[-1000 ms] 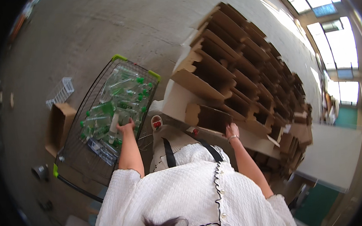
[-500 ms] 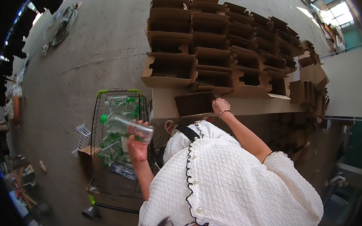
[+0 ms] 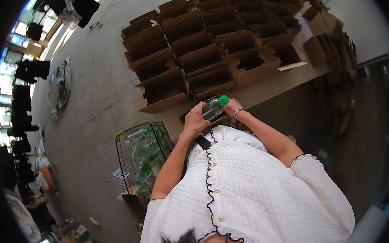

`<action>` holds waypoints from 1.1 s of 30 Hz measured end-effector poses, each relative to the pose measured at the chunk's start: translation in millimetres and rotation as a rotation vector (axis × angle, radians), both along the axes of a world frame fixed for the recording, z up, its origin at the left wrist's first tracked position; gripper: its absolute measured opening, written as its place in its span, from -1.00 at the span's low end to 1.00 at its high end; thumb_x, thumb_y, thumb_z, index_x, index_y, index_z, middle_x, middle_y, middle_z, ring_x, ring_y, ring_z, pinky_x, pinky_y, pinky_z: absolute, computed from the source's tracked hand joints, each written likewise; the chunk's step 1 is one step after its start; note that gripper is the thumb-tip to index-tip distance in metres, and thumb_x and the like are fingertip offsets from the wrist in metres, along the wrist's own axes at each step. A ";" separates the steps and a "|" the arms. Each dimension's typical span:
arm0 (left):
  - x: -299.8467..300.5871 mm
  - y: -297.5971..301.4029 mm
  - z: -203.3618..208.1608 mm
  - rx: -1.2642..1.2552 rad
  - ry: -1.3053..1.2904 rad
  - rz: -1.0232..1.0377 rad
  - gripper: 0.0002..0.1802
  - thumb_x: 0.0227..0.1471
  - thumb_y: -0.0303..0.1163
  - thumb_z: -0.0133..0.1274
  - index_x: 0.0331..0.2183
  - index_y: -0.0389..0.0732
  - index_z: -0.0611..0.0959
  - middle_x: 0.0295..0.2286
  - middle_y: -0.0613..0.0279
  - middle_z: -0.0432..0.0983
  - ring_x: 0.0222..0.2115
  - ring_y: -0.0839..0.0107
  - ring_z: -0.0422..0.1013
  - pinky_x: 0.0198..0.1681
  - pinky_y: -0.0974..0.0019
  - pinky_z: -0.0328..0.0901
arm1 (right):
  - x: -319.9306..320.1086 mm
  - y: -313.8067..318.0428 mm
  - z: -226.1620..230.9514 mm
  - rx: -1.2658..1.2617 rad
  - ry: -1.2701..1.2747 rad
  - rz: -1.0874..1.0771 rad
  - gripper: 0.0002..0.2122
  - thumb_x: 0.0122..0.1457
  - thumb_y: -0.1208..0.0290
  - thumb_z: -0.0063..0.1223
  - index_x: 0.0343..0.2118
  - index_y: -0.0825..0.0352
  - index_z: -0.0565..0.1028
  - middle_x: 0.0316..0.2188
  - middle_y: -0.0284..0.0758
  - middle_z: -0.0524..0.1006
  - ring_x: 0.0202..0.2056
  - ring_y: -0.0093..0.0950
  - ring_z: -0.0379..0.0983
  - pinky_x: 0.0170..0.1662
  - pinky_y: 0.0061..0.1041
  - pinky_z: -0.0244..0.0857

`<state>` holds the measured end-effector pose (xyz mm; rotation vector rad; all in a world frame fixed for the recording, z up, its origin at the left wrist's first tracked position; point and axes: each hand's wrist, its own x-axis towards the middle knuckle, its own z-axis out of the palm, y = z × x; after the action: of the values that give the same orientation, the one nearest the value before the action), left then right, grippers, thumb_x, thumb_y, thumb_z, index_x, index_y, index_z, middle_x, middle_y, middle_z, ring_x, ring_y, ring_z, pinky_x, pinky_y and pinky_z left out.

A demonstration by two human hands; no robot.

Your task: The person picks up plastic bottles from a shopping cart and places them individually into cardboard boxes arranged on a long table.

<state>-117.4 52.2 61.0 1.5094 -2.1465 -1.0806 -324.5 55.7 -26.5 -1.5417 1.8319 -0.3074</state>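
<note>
My left hand [image 3: 195, 120] is wrapped round a clear plastic bottle [image 3: 212, 110] with a green cap. The bottle lies tilted over a small open brown carton [image 3: 220, 119] at the table's near edge, its cap pointing right. At the carton's right end, my right hand [image 3: 233, 108] is closed on the carton's side, partly hidden behind the cap. The bottle and both hands cover most of this carton. Down to my left, a black wire cart [image 3: 120, 150] with green corners holds several similar green-capped bottles [image 3: 143, 147].
Rows of open brown cartons [image 3: 199, 53] fill the table [image 3: 264, 94] beyond my hands. More folded cartons [image 3: 329, 49] stand at the right end. A white wire rack [image 3: 121, 177] is beside the cart on the floor. Dark items hang along the far left.
My left hand has carried the bottle from above the cart rightward to the carton. My right hand stays at the carton. The view has turned, shifting the table and cart.
</note>
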 end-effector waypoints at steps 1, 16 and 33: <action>1.0 -2.7 -9.6 -0.014 -0.081 -0.059 -0.45 -0.33 -0.43 0.18 -0.17 -0.17 0.45 -0.31 -0.05 0.51 -0.22 -0.01 0.44 -0.16 0.07 0.34 | -2.5 2.3 -4.2 -0.014 0.012 0.031 -0.72 0.17 0.28 -0.21 -0.34 0.39 0.49 -0.31 0.01 0.52 -0.21 0.02 0.43 -0.15 -0.10 0.32; 0.4 -33.1 -103.8 0.101 -0.709 -0.260 -0.70 -0.23 -0.45 0.07 -0.34 -0.31 0.66 -0.31 -0.14 0.56 -0.21 0.00 0.49 -0.11 0.10 0.38 | 10.6 1.4 -13.0 0.077 0.105 0.067 -0.77 0.10 0.44 -0.16 -0.34 0.37 0.56 -0.30 0.04 0.54 -0.21 -0.03 0.49 -0.13 -0.17 0.39; -17.7 -12.8 -151.6 0.334 -0.473 -0.327 -0.74 -0.19 -0.36 0.08 -0.38 -0.25 0.67 -0.36 -0.07 0.56 -0.35 0.06 0.51 -0.30 0.09 0.39 | 2.9 -6.7 -90.5 0.006 0.128 0.152 -0.79 0.05 0.41 -0.08 -0.29 0.37 0.48 -0.30 0.03 0.52 -0.22 0.00 0.48 -0.19 -0.11 0.41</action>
<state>-135.1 39.4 -90.6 1.7396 -2.7170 -1.3527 -321.5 48.9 -117.0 -1.7195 1.7967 -0.1346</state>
